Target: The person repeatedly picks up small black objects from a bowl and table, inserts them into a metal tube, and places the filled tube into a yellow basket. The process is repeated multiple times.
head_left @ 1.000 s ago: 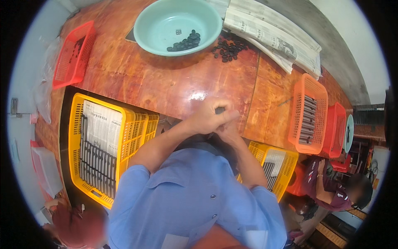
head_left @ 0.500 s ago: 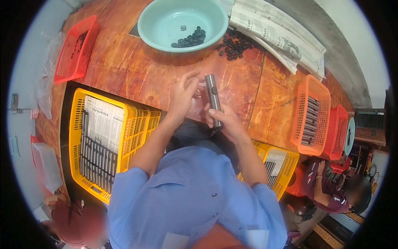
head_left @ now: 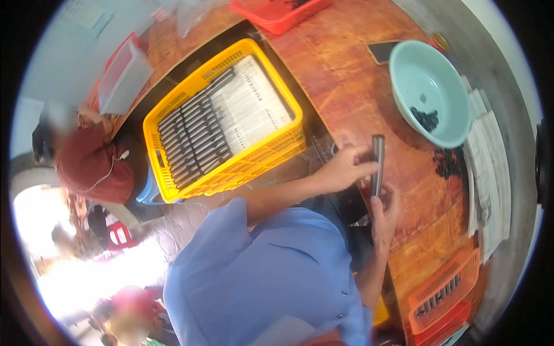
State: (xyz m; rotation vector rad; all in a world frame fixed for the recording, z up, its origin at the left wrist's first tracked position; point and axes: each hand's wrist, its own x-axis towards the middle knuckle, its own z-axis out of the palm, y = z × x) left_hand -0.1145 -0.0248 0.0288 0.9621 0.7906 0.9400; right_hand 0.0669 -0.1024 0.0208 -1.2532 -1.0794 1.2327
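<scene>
A grey metal tube stands nearly upright over the table's near edge. My right hand is closed around its lower end, thumb along the side. From the left, my left hand reaches the tube with bent fingers, thumb and fingertips at its middle; the far side of this grip is hidden. Beyond the tube, a pale green basin contains small black pieces. More black pieces lie in a pile on the table beside it.
Left of me, a yellow crate holds rows of metal tubes on newspaper. An orange basket with tubes and a red basket stand on the wooden table. A phone and newspapers flank the basin. Another person sits left.
The view has swung left, bringing more of the yellow crate into sight. My left hand, apart from the tube before, now meets its side. My right hand still holds the lower end.
</scene>
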